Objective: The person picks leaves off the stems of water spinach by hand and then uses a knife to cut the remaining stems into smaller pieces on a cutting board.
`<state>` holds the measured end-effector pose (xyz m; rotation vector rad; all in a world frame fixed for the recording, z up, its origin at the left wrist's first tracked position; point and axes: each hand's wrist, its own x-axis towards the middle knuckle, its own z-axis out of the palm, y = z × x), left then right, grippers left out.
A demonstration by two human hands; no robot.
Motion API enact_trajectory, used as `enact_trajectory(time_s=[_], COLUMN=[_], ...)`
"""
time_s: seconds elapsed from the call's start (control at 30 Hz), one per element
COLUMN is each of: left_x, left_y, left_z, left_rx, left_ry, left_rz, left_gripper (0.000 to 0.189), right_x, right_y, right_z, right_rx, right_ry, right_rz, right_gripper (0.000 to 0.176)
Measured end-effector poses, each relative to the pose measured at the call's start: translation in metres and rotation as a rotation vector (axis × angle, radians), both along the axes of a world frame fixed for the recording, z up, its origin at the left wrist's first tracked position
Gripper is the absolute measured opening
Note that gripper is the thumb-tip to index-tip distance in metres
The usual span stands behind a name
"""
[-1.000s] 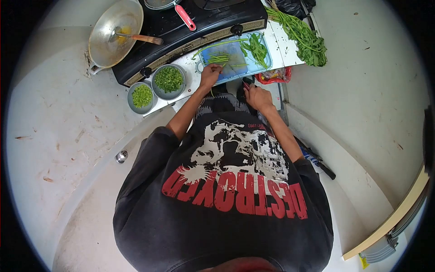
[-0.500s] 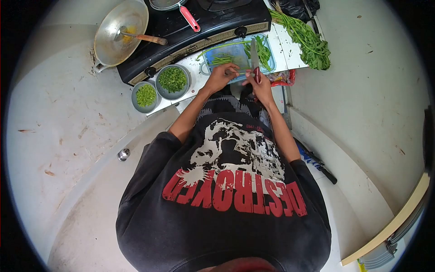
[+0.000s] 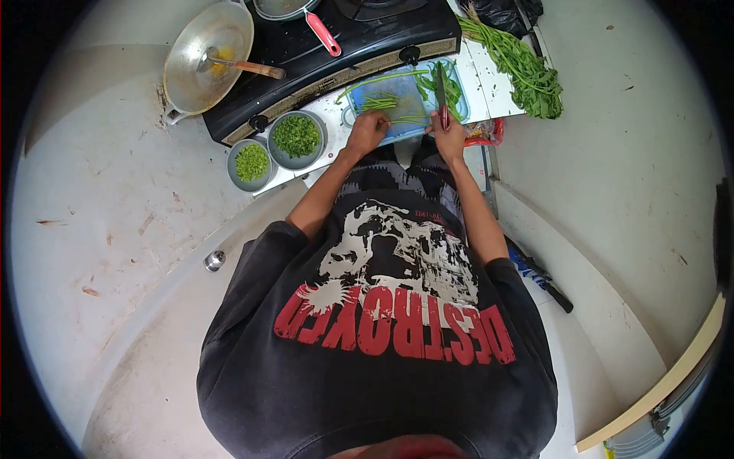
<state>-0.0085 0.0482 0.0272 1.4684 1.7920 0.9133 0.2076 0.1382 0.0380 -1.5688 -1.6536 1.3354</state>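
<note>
A knife (image 3: 441, 93) with a dark red handle is held in my right hand (image 3: 449, 139), its blade pointing away from me over the leaves. My left hand (image 3: 368, 135) is closed at the near left edge of the blue cutting board (image 3: 413, 96), gripping the end of thin green stems (image 3: 410, 119). These stems stretch across the board toward my right hand, whose fingertips are close to their other end. Cut stem pieces (image 3: 380, 102) lie in a small pile beyond my left hand. Leafy greens (image 3: 451, 90) rest on the board's right side, partly behind the blade.
Left of the board stand a bowl of chopped leaves (image 3: 296, 138) and a bowl of chopped stems (image 3: 251, 164). Behind is a black stove (image 3: 336, 65) with a wok (image 3: 191, 73) and a red-handled pan (image 3: 323, 34). A bunch of greens (image 3: 520, 69) lies at right.
My hands have moved slightly apart, the left to the left and the right to the right. The stems now stretch visibly between them, and the knife has shifted right with my right hand.
</note>
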Motion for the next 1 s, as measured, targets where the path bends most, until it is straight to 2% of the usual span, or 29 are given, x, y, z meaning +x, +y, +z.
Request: enact_trajectory(time_s=[0.03,0.13,0.33,1.0], left_x=[0.0,0.004,0.01,0.014], left_y=[0.0,-0.005,-0.008,-0.011], left_z=[-0.001,0.001,0.0,-0.006], left_rx=[-0.024,-0.087,-0.132,-0.058], left_ry=[-0.006,-0.031,-0.064,-0.02], left_rz=[0.037,0.128,0.196,0.157], left_gripper=[0.01,0.009,0.01,0.011], right_x=[-0.002,0.002,0.024,0.023], right_y=[0.0,-0.008,-0.054,-0.072], right_z=[0.006,0.021,0.031,0.015], right_rx=[0.045,0.287,0.198,0.313], right_ry=[-0.003,-0.273,-0.49,-0.668], right_rz=[-0.022,0.067,0.553,0.635], right_gripper=[0.038,0.038,0.042,0.039])
